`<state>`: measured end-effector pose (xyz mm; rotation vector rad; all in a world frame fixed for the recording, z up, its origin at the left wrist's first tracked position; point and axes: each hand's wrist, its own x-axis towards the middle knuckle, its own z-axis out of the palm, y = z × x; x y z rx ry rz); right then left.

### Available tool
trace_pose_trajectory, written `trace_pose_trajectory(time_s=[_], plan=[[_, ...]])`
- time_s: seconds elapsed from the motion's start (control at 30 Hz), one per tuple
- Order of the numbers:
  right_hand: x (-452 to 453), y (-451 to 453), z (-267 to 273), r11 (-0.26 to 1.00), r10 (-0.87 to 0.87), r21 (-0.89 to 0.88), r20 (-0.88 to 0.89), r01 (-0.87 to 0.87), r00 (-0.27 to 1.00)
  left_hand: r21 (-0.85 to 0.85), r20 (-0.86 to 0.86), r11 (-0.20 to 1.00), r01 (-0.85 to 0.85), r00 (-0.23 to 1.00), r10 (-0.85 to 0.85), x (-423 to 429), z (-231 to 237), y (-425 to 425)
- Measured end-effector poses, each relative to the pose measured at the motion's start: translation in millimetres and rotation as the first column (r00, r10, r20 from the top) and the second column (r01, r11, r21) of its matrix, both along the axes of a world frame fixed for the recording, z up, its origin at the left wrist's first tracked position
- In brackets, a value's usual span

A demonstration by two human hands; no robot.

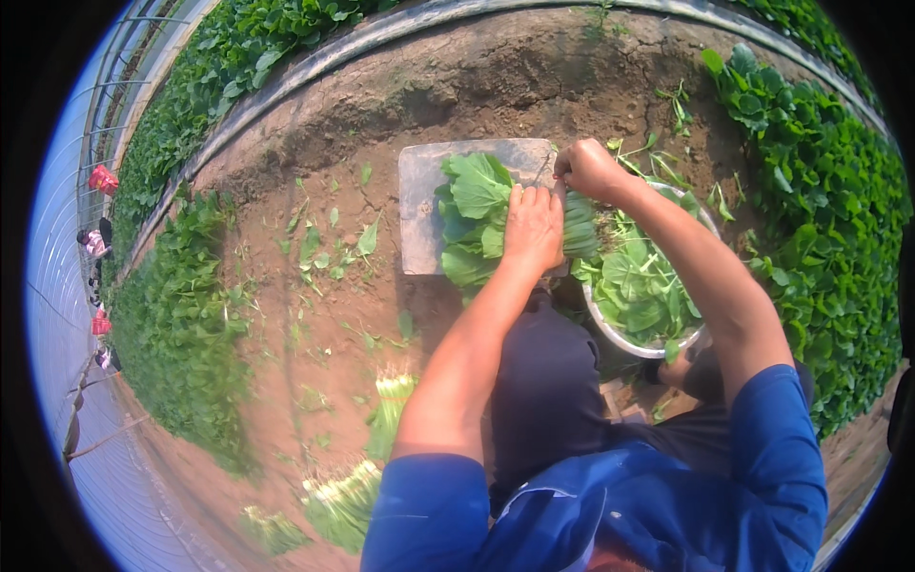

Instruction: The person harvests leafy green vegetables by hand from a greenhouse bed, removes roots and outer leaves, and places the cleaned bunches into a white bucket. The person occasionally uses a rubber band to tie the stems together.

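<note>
A bunch of leafy greens (475,189) lies across a worn flat board (422,207), leaves to the left and stems to the right. My left hand (534,225) presses flat on the bunch where leaves meet stems. My right hand (590,168) is curled at the board's upper right, just above the stems, with its fingertips pinched together. Whether it holds something thin is too small to tell. Right of the board, partly under my right forearm, a round white-rimmed basin (615,339) holds loose leafy greens (636,279).
Bundles of greens (347,500) lie on the soil at lower left. Leafy crops grow at left (171,329) and right (822,286). Cut leaves (322,257) litter the ground. A pale curved strip (343,46) crosses the top. People (96,243) are far left, near red containers (104,180).
</note>
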<state>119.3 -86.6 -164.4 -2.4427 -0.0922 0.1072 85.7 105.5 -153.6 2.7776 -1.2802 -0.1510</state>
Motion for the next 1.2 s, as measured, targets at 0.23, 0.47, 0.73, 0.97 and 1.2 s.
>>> trace_pose_trajectory(time_s=[0.23, 0.47, 0.73, 0.97, 1.2], plan=[[-14, 13, 15, 0.995, 0.003, -0.098, 0.074, 0.004, 0.997, 0.104, 0.066, 0.994, -0.015, 0.998, 0.009, -2, 0, -3], [-41, 33, 41, 0.953, 0.147, -0.303, 0.430, -0.012, 0.891, 0.205, -0.001, 0.978, -0.034, 0.999, 0.035, -2, 13, -12], [-83, 34, 50, 0.961, 0.062, -0.273, 0.384, 0.049, 0.921, 0.042, -0.009, 0.998, -0.046, 0.999, 0.046, 0, 4, -5], [-45, -27, 42, 0.710, 0.430, -0.662, 0.135, -0.241, 0.893, 0.079, 0.044, 0.996, -0.031, 0.999, 0.028, -2, -2, -6], [-71, -27, 105, 0.708, 0.693, -0.435, 0.276, -0.556, 0.666, -0.075, 0.030, 0.997, -0.031, 0.999, 0.033, 2, -7, -3]])
